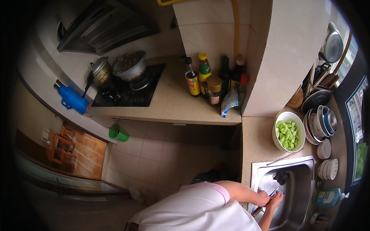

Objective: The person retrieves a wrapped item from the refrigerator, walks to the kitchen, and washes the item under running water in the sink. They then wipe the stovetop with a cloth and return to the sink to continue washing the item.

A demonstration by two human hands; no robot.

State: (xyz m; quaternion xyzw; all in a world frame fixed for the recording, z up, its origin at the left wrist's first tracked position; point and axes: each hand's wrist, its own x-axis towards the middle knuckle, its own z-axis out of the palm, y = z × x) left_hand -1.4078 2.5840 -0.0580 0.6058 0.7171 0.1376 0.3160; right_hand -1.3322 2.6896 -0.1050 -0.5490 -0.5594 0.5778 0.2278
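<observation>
Over the near part of the stainless steel sink [308,196], my left hand [262,198] and my right hand [275,199] are close together. Between them is a small flat bluish-silver object [277,190], which both hands appear to grip; its exact kind is too small to tell. Below my hands, a brown handle [257,212], perhaps wooden, lies by the sink's near side. A dark crumpled clump [281,176] lies in the sink toward its left end. A white bowl [274,135] of cut green leaves [287,135] stands on the counter left of the sink.
A chopstick [284,157] lies along the sink rim. Stacked bowls [328,169], nested metal basins [325,121] and a blue-green soap bottle [329,197] line the window side. Farther left are sauce bottles [192,82], a gas hob [130,96] with pots and a blue thermos [72,98].
</observation>
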